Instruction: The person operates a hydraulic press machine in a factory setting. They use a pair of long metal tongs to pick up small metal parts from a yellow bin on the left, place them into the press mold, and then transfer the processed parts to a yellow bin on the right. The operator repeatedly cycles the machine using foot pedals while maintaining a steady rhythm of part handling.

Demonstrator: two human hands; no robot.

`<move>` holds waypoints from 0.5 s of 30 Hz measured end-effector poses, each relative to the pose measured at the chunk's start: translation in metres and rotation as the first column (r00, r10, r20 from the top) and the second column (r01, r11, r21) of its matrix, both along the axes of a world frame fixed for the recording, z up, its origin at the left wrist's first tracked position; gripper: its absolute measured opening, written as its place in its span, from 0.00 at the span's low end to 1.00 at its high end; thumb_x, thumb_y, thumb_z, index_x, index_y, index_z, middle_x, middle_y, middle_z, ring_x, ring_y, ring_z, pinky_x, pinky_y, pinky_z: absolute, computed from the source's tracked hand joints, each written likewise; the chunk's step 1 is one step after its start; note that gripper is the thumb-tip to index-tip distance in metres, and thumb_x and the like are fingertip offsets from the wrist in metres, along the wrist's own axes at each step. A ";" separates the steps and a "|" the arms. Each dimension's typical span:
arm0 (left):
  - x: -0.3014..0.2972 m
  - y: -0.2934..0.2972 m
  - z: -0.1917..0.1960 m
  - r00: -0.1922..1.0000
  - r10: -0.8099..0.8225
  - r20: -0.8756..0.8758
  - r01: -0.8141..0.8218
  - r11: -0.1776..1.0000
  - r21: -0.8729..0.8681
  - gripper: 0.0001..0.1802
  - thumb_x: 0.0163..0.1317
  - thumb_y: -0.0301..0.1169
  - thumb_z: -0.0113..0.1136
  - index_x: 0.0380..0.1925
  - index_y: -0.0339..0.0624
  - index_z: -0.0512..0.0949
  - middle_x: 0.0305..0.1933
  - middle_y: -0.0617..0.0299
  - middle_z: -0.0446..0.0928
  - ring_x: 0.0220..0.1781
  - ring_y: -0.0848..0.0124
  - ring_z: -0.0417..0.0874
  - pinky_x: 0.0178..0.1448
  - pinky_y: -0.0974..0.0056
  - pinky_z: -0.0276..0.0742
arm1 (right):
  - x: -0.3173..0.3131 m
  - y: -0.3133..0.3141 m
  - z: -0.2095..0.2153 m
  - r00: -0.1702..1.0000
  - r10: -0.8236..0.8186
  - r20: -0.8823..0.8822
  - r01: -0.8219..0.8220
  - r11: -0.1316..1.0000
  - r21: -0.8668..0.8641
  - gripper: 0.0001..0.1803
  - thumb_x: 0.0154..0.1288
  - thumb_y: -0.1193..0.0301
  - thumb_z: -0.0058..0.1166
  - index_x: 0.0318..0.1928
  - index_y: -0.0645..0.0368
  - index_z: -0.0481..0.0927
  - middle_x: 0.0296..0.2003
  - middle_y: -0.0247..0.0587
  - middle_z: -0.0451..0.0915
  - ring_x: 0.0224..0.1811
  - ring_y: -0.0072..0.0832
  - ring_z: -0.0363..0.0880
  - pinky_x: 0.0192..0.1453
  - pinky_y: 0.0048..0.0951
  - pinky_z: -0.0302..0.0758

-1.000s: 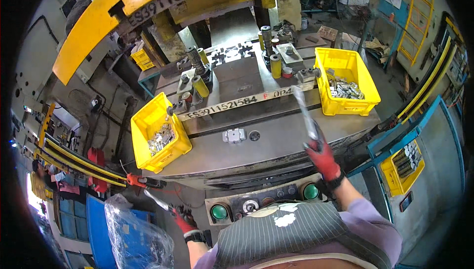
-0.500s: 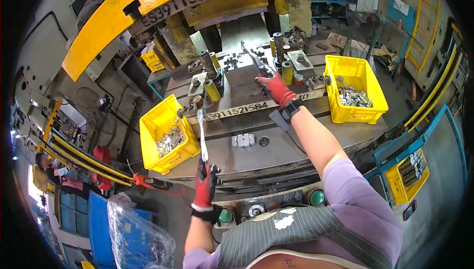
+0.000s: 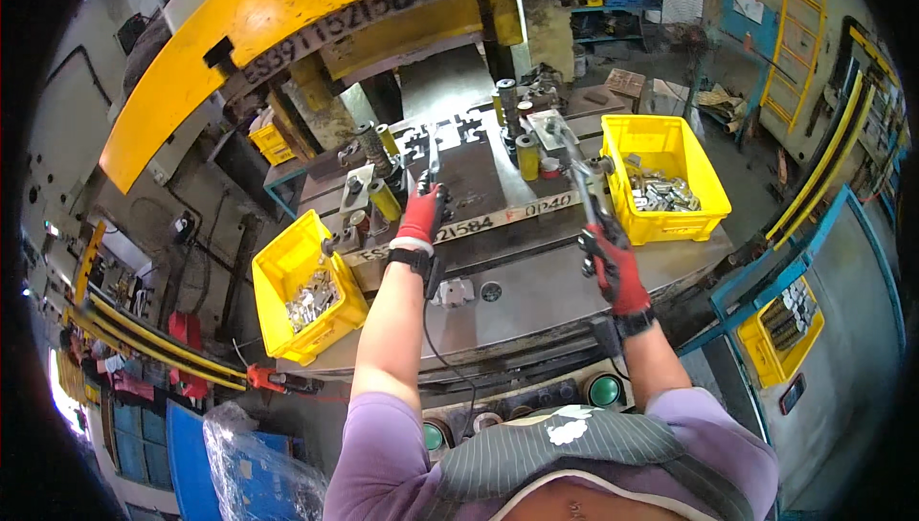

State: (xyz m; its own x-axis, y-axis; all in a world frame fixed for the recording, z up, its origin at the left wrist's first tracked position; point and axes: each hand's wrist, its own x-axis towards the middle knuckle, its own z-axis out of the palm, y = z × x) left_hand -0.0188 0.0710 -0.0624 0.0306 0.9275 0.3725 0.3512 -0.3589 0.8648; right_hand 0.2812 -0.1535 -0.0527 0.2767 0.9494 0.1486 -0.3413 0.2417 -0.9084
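Note:
My left hand (image 3: 421, 213), in a red and black glove, reaches forward over the press die. It is closed on a slim silver tool that looks like long tongs (image 3: 434, 153), whose tip is by the shiny cut-out shapes (image 3: 455, 131) on the die (image 3: 471, 177). Drawn back at the right, my right hand (image 3: 611, 258) wears a matching glove and grips a second pair of tongs (image 3: 581, 186). These point forward beside the right yellow bin (image 3: 713, 220), which holds small metal parts (image 3: 662, 192). Whether either tip carries a part is too blurred to tell.
Another yellow bin (image 3: 271, 301) with metal parts stands at the left. Upright posts (image 3: 371, 145) flank the die, and a yellow press beam (image 3: 278, 19) spans above. A small grey block (image 3: 454, 293) lies on the front table. Green buttons (image 3: 603, 390) are near my body.
My left hand has moved forward from the front edge to the die with its tongs. My right hand has pulled back from the die toward the right bin. The view has shifted slightly.

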 end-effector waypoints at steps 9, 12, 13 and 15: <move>-0.016 -0.077 0.087 0.077 -0.132 0.988 0.763 0.646 0.027 0.01 0.61 0.29 0.48 0.30 0.47 0.69 0.24 0.72 0.66 0.17 0.84 0.63 0.18 0.78 0.61 | 0.089 -0.057 -0.027 0.964 -0.218 0.154 0.215 0.976 0.033 0.25 0.56 0.74 0.52 0.55 0.58 0.64 0.33 0.32 0.74 0.26 0.23 0.74 0.27 0.24 0.72; -0.025 -0.111 0.082 0.111 -0.103 0.989 0.768 0.640 -0.019 0.03 0.61 0.32 0.49 0.31 0.48 0.69 0.24 0.70 0.67 0.16 0.84 0.62 0.18 0.78 0.60 | 0.100 -0.043 -0.052 0.603 -0.488 0.632 0.523 0.839 0.149 0.28 0.58 0.72 0.51 0.59 0.57 0.61 0.28 0.31 0.73 0.26 0.19 0.70 0.30 0.22 0.68; -0.025 -0.131 0.080 0.247 -0.152 0.957 0.710 0.701 -0.072 0.04 0.61 0.34 0.49 0.30 0.48 0.69 0.24 0.70 0.67 0.15 0.84 0.61 0.18 0.78 0.60 | 0.104 -0.043 -0.063 0.615 -0.433 0.659 0.541 0.840 0.047 0.26 0.58 0.73 0.52 0.58 0.58 0.63 0.26 0.31 0.72 0.26 0.18 0.68 0.30 0.22 0.67; -0.008 -0.179 0.084 0.514 -0.059 0.856 0.447 0.870 -0.208 0.05 0.61 0.35 0.48 0.29 0.48 0.68 0.24 0.71 0.66 0.14 0.83 0.60 0.16 0.77 0.57 | 0.108 -0.045 -0.079 0.672 -0.393 0.628 0.548 0.834 -0.064 0.23 0.58 0.72 0.53 0.54 0.59 0.66 0.24 0.32 0.71 0.25 0.18 0.66 0.30 0.23 0.66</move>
